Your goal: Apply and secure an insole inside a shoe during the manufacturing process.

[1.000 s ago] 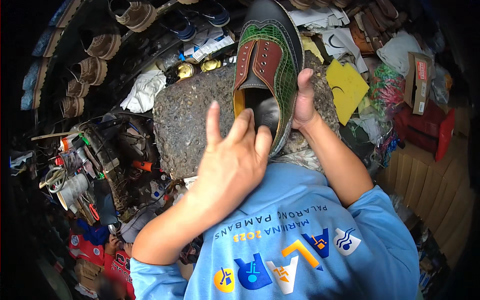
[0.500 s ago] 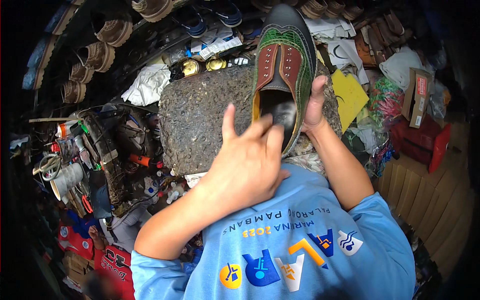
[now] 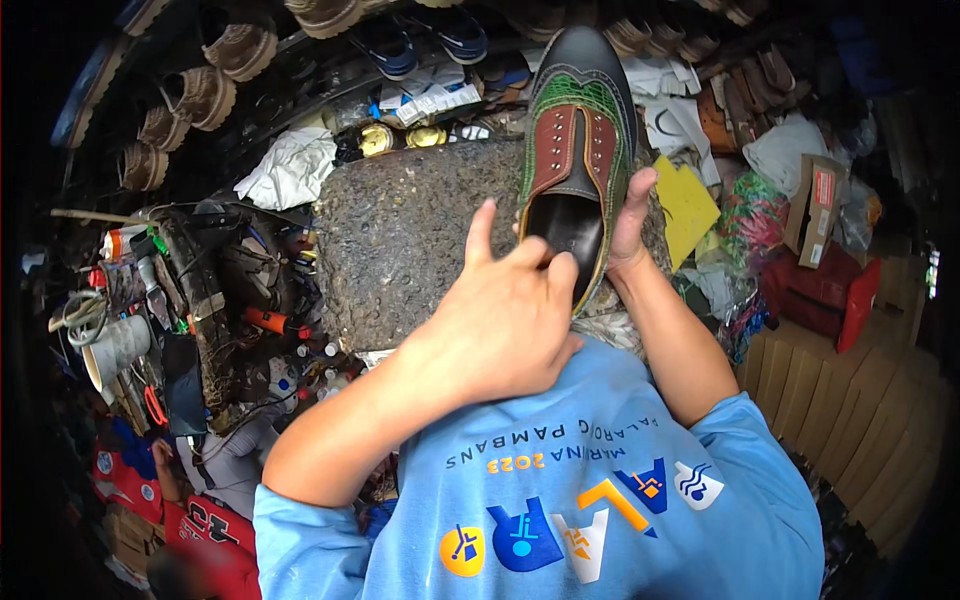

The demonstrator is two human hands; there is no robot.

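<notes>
A leather lace-up shoe (image 3: 575,95) is held toe away from me, its opening facing up. It has a black toe, green textured panels, brown eyelet flaps and no laces. My right hand (image 3: 630,220) grips its right side, thumb up along the edge and fingers hidden beneath. At the heel end, my left hand (image 3: 515,315) is bent over the rim, with curled fingers at the opening and one finger sticking up to the left. Its fingertips are partly hidden, inside or behind the rim. Under the shoe lies a rough dark stone-like block (image 3: 410,240).
Crumpled white paper (image 3: 290,170) and two round gold tins (image 3: 400,138) lie beyond the block. Rows of shoes (image 3: 200,97) stand at the far left. A yellow sheet (image 3: 685,210) and a cardboard box (image 3: 818,210) are right. Tools (image 3: 150,290) crowd the left; another person (image 3: 205,520) sits lower left.
The shoe has turned slightly and shifted a little to the right in view. Both hands keep nearly the same hold on it, and the whole view has shifted slightly.
</notes>
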